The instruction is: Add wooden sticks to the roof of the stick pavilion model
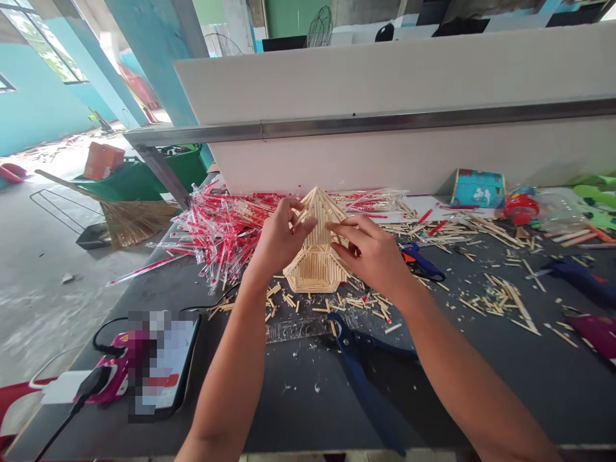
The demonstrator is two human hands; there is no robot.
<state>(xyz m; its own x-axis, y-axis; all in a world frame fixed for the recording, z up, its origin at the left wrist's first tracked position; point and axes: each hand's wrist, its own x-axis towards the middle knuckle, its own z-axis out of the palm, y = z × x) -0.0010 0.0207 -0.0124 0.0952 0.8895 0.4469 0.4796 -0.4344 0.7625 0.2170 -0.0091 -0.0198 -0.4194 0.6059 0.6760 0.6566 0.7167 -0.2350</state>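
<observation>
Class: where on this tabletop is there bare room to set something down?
Mostly bare, bar white specks: the tabletop between the left forearm and blue cutter. Another bare patch: between the right forearm and maroon object, nearer than the loose sticks. Crowded: around the stick model and the red-and-clear plastic.

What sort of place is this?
Probably a craft workshop. The signs are a stick model, scattered stick pieces and a blue-handled tool at a dark worktable.
</observation>
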